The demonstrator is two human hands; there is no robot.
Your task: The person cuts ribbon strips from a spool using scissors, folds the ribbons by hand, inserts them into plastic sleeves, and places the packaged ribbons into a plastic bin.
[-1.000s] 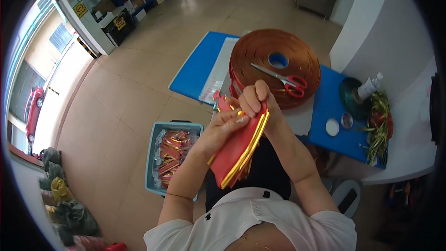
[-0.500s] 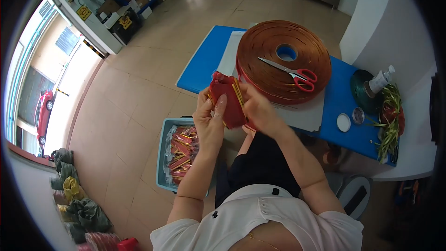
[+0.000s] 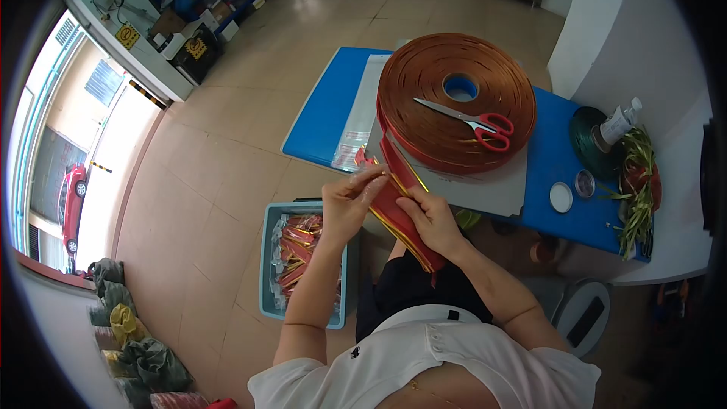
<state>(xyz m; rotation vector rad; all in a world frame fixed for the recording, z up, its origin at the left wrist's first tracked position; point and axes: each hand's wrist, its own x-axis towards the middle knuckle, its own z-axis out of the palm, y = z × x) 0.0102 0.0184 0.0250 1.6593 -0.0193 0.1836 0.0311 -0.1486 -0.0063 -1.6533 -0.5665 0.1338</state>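
A red ribbon with gold edges (image 3: pixel 401 231) stretches slantwise between my hands, its lower end hanging over my lap. The fingertips of my left hand (image 3: pixel 350 203) pinch its upper part. My right hand (image 3: pixel 433 221) is closed round its middle, thumb on top. Behind them, a large roll of ribbon (image 3: pixel 409 60) lies flat on the table, and a strip of red ribbon runs from its near side toward my hands. Red-handled scissors (image 3: pixel 469 120) rest on the roll. A clear plastic bag (image 3: pixel 353 144) lies left of the roll, partly hidden by it.
A light blue crate (image 3: pixel 267 288) with many bagged red ribbon pieces stands on the floor at left. The blue table (image 3: pixel 322 106) also holds a green spool (image 3: pixel 589 136), a bottle (image 3: pixel 617 125), a small lid (image 3: pixel 561 198) and green-and-gold ribbons (image 3: pixel 640 182).
Both hands have come lower, toward my lap. The bunched ribbon is now drawn out into a long strip, and my right hand has shifted its grip along it.
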